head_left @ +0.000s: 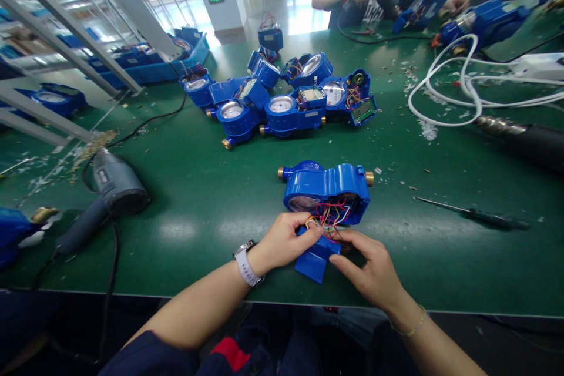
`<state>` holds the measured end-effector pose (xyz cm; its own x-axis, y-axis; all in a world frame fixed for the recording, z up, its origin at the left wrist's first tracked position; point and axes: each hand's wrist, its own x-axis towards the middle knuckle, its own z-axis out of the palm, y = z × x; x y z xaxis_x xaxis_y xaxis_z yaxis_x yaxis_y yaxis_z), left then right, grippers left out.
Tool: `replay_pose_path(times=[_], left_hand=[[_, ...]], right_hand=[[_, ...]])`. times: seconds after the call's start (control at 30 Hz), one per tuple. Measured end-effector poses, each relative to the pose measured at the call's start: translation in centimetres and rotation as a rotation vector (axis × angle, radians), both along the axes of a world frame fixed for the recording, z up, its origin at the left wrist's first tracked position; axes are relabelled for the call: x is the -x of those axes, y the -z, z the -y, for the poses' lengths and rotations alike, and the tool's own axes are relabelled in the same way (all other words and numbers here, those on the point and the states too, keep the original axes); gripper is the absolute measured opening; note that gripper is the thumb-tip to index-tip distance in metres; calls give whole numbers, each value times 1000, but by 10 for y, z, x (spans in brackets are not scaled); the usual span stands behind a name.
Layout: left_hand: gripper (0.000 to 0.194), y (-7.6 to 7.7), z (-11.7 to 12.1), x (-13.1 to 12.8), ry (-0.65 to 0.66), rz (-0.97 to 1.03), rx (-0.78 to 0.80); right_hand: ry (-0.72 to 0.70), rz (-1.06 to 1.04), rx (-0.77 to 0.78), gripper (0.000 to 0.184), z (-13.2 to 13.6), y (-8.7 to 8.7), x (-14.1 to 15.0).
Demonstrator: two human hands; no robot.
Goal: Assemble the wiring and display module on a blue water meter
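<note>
blue water meter (326,187) sits on the green table (211,211) at lower centre of the frame, just above both hands, its long axis running left to right with a brass fitting at each end. its near side is open, and a tangle of coloured wires (329,217) spills out toward the person. below the wires, touching the meter's near edge, a small blue cover piece (314,259) slopes down toward the table's front edge.

left hand (284,242) comes in from the lower left, wrist with a watch, fingers curled narrow and pinching at the left side of the wire bundle where it meets the cover piece. right hand (371,267) comes in from the lower right, fingers together and pointed up and left, tips resting on the cover piece and the lower wires; whether it grips a wire i cannot tell. both hands are about equally near the meter, which lies straight ahead of them, farther up the frame.

right of the meter, well apart, lies a screwdriver (480,214). at left a grey heat gun (112,191) lies on its side. a cluster of more blue meters (286,103) stands at upper centre, and another person's hands work at upper right.
</note>
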<state>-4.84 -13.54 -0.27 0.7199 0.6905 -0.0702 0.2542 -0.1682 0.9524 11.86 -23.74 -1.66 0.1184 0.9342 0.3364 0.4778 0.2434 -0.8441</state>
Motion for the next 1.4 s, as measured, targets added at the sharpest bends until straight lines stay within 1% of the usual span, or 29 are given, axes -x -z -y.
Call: replay_pose_path(times=[0.07,0.17,0.23,0.33,0.57,0.77,0.93,1.07,1.2,1.3,1.4], left_hand=[[32,0,0,1,33,-2,-68],[24,-1,-2,2,141,37,-139],[27,-1,-3,3,186,41,-182],[29,1,-2,4,187,9,-239],[25,4,2,3,172,-67,-338],[23,3,2,4,184,-68,-343],[23,2,2,4,189,-80,-360],[22,2,3,3,196,-74,-393],[24,1,4,6,185,-152,-425],[27,1,5,8,198,-188,-428],[29,2,5,10,201,-216,-452]], right_hand=[[18,-30,41,14,-1,0,0],[28,-93,99,10,-1,2,-1],[25,-143,129,13,-1,3,-3],[24,-212,156,16,0,3,-6],[22,-312,187,12,1,3,-9],[27,-391,196,15,-3,4,-10],[69,-438,186,18,-4,6,-9],[108,-408,157,17,-2,6,-4],[147,-281,111,13,3,9,-3],[215,-171,53,15,10,14,-12],[335,-81,-21,19,19,19,-33]])
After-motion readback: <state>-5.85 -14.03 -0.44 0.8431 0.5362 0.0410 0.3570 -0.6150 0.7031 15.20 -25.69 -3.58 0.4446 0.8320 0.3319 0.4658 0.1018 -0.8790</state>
